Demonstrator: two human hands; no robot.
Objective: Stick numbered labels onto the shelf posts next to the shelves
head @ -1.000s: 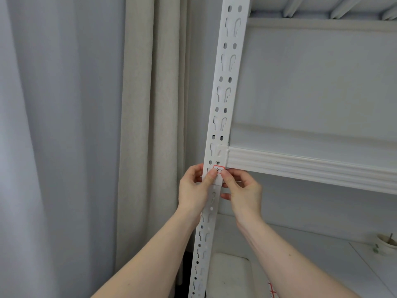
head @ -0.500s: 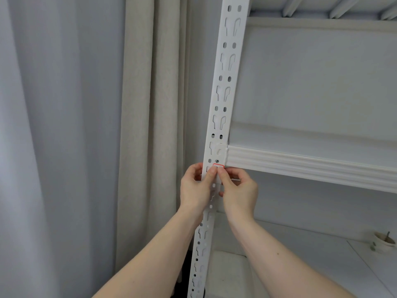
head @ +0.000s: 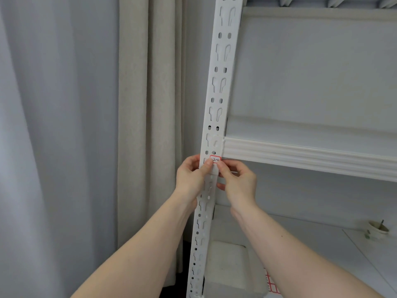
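1. My left hand (head: 191, 177): fingers curled round the shelf post (head: 214, 108), thumb pressing the label's left edge.
2. My right hand (head: 238, 181): thumb and forefinger pinching the label's right edge.
3. Label (head: 215, 159): red-bordered, handwritten, lying on the post face just below the shelf (head: 309, 155) rail.
4. Lower shelf: red-gridded sheet (head: 271, 284) at the bottom edge; small cup (head: 377, 230) far right.
5. Curtain (head: 137, 125): behind the post.

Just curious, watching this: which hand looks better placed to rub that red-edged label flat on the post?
Probably the left hand: its thumb already lies on the label, against the post. The right hand only touches the label's right edge with its fingertips.
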